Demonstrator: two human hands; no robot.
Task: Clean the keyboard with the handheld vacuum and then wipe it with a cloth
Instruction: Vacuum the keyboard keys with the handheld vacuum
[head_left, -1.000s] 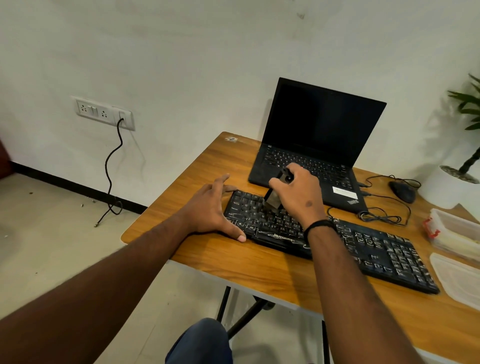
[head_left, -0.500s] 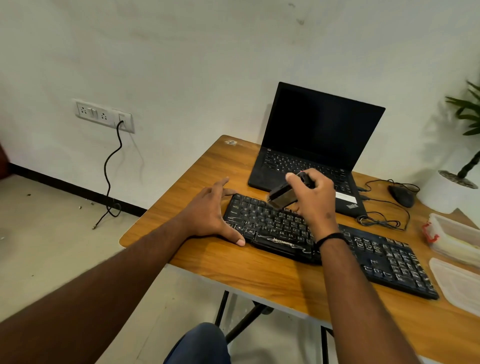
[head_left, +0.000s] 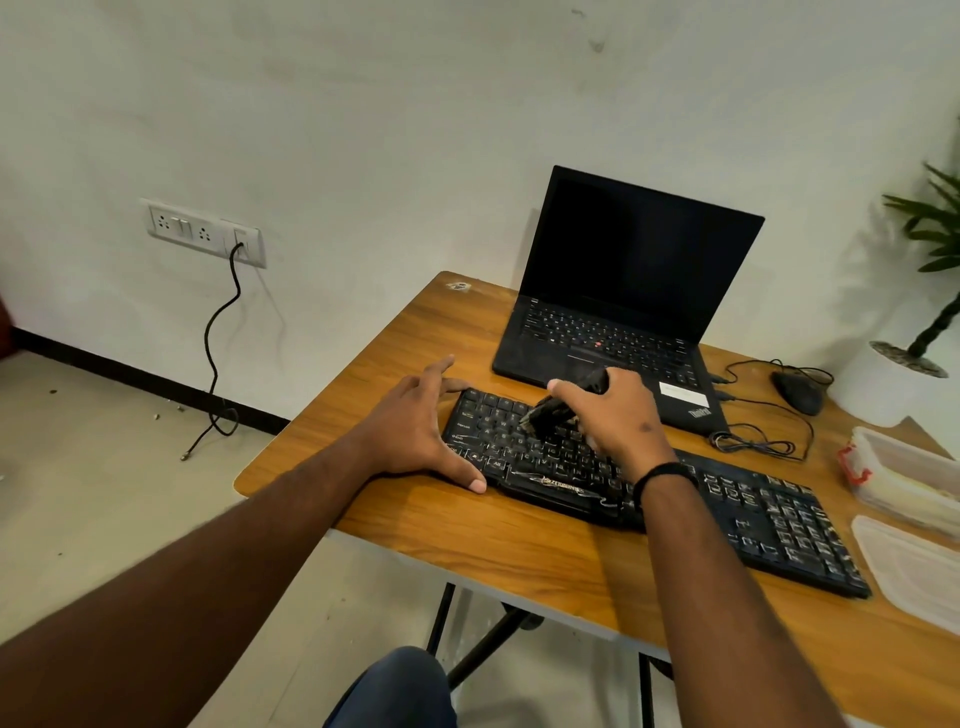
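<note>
Your right hand (head_left: 618, 415) grips small black handheld vacuum (head_left: 563, 402), nozzle down on black full-size keyboard (head_left: 727, 499) near table's (head_left: 467, 540) front-left corner; your left hand (head_left: 415, 431), fingers spread, braces keyboard's left end.

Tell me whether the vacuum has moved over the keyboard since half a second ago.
Yes. The vacuum in the right hand has come down onto the keyboard keys again, its nozzle nearer the left end, away from the laptop.
</note>
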